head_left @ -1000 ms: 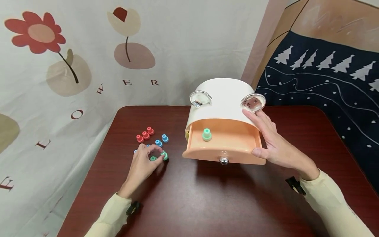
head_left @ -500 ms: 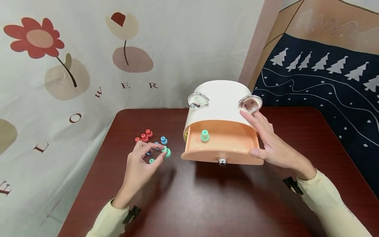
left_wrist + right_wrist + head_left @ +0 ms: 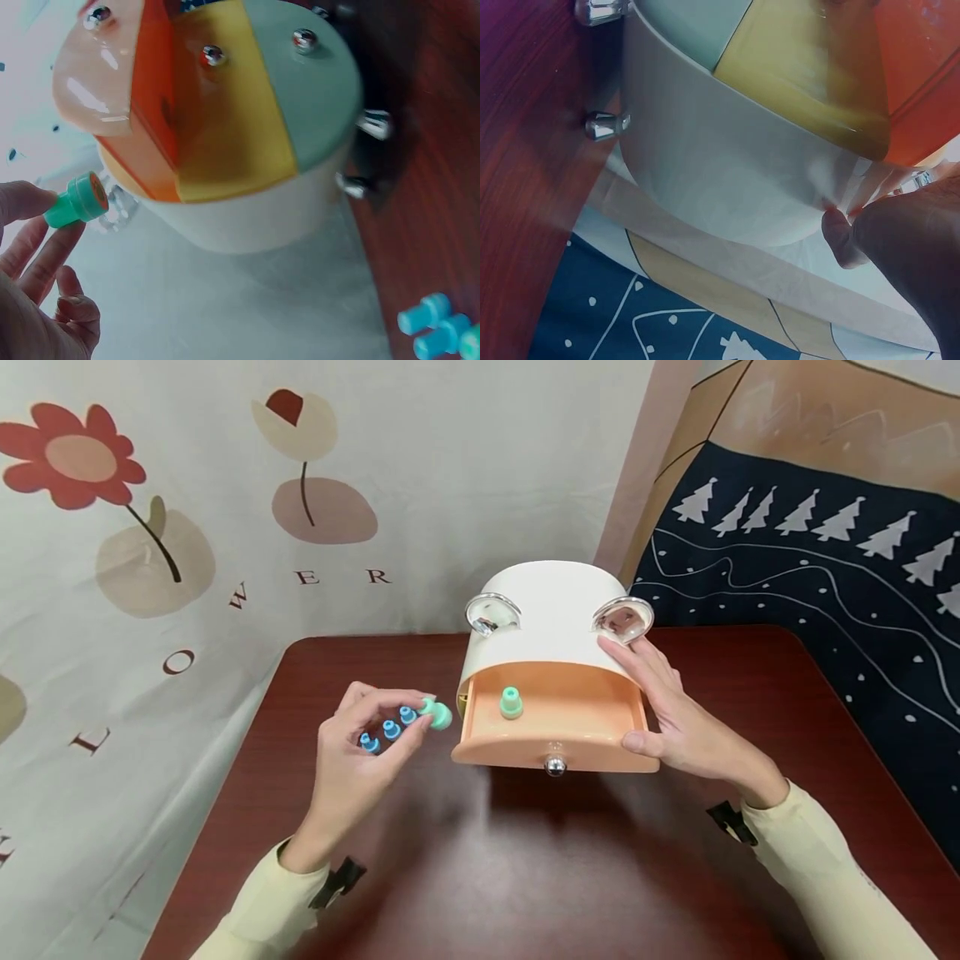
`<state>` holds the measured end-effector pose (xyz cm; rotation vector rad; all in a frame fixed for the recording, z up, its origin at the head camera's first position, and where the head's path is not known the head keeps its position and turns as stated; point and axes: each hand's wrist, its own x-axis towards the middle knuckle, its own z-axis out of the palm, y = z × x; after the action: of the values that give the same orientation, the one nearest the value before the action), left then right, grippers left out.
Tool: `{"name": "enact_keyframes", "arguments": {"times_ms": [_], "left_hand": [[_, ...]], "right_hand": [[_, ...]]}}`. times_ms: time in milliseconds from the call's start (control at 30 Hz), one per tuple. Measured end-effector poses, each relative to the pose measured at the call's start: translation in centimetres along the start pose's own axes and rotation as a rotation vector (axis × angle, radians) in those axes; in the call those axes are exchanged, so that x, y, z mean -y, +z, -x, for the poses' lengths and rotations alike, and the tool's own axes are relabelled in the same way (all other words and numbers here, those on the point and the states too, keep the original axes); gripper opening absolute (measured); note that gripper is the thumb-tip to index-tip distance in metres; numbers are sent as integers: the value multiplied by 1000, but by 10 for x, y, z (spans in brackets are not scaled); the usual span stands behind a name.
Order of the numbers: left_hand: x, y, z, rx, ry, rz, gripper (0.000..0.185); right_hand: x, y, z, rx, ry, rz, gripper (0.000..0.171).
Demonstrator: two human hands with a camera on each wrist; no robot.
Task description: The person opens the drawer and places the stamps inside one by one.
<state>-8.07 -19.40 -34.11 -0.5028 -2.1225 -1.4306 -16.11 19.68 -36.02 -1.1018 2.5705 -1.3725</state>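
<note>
A green toy stamp [image 3: 436, 715] is pinched between the thumb and fingers of my left hand [image 3: 348, 768], raised just left of the pulled-out peach drawer [image 3: 558, 753]. Its round orange end shows in the left wrist view. That top drawer belongs to a white rounded cabinet [image 3: 552, 610] and holds another green stamp [image 3: 511, 702] standing upright near its left side. My right hand [image 3: 678, 727] rests against the cabinet's right side, its thumb at the drawer front's corner and its index finger by the silver eye.
Several blue stamps [image 3: 392, 729] stand on the table [image 3: 495, 893], seen through the left hand's curl. At the left wrist view's edge is another green one [image 3: 472, 343]. Yellow [image 3: 236, 112] and pale green [image 3: 304, 82] drawers sit below, both closed.
My left hand has lifted the green stamp off the table and carried it right, towards the drawer. The red stamps have gone from sight behind that hand. My right hand stays on the cabinet.
</note>
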Motion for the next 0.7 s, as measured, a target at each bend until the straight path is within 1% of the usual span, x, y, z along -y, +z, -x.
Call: {"name": "enact_keyframes", "arguments": {"times_ms": [200, 333, 467, 600, 700], "left_hand": [[-11, 15, -19, 50, 36, 34, 25], [-15, 27, -31, 62, 99, 29, 21], [-19, 40, -40, 84, 147, 19, 19], [-19, 51, -45, 123, 156, 26, 20], [-18, 58, -48, 147, 158, -4, 19]], "right_hand": [[2, 0, 0, 9, 8, 1, 96], [2, -1, -2, 10, -10, 7, 96], [3, -1, -2, 9, -5, 3, 96], [4, 0, -1, 6, -3, 4, 96], [5, 1, 0, 5, -4, 5, 95]]}}
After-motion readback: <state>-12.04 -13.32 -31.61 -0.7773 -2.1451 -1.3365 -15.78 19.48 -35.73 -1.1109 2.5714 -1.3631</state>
